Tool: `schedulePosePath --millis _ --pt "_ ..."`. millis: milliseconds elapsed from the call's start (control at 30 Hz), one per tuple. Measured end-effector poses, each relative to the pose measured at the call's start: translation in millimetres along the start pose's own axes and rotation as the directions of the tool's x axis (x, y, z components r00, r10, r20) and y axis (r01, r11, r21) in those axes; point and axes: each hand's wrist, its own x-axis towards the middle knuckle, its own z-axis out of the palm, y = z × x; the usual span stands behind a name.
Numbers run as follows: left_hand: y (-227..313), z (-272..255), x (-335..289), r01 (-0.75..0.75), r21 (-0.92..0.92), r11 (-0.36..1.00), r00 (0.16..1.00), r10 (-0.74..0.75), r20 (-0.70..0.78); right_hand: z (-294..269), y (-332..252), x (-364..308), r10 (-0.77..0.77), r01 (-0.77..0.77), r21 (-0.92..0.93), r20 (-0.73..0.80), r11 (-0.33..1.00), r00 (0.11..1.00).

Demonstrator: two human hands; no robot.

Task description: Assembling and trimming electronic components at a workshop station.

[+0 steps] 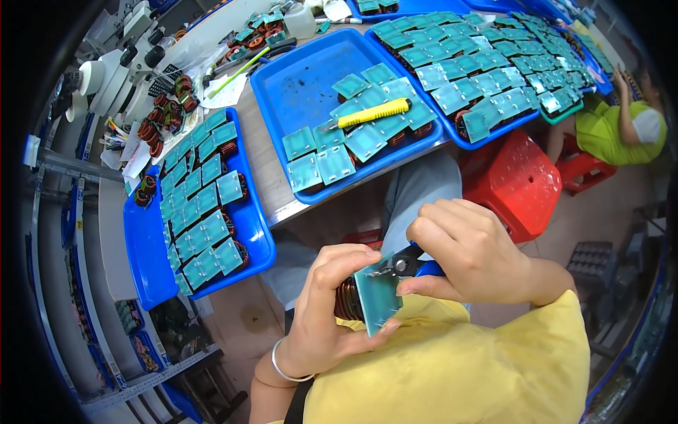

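Observation:
Above my lap, my left hand [326,305] grips a copper-wound coil [347,299] fixed to a small green circuit board [378,291]. The board stands tilted, its edges between my thumb and fingers. My right hand [472,249] is closed around a pair of side cutters [405,266] with dark jaws and blue handles. Their jaws touch or nearly touch the upper part of the board, where short wire ends stick out. Most of the handles is hidden inside my right hand.
A yellow utility knife [374,113] lies across boards in the middle blue tray [282,85]. More boarded coils fill the left blue tray [152,261] and the right trays. Loose coils [169,106] sit by a microscope [120,67]. Red stools [512,187] and another person [621,127] are at right.

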Motion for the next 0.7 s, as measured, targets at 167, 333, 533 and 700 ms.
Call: schedulePosePath --millis 167,333,533,700 --pt "-7.4 0.3 1.5 -0.009 0.051 0.999 0.999 0.007 0.04 1.5 1.7 2.1 0.003 -0.003 -0.017 0.024 1.0 1.0" --pt "-1.0 -1.4 7.8 0.039 0.073 0.997 0.997 -0.044 0.064 7.9 9.4 -2.3 0.017 -0.017 -0.006 0.032 1.0 0.999" --pt "-2.8 -4.8 17.3 0.239 0.038 0.97 0.953 -0.242 0.185 20.5 26.5 -13.8 0.072 -0.077 0.09 0.05 0.993 0.996" --pt "-35.6 -22.6 39.6 0.391 -0.23 0.891 0.919 -0.392 0.045 34.4 45.1 -37.9 0.222 -0.236 0.291 0.082 0.927 0.972"
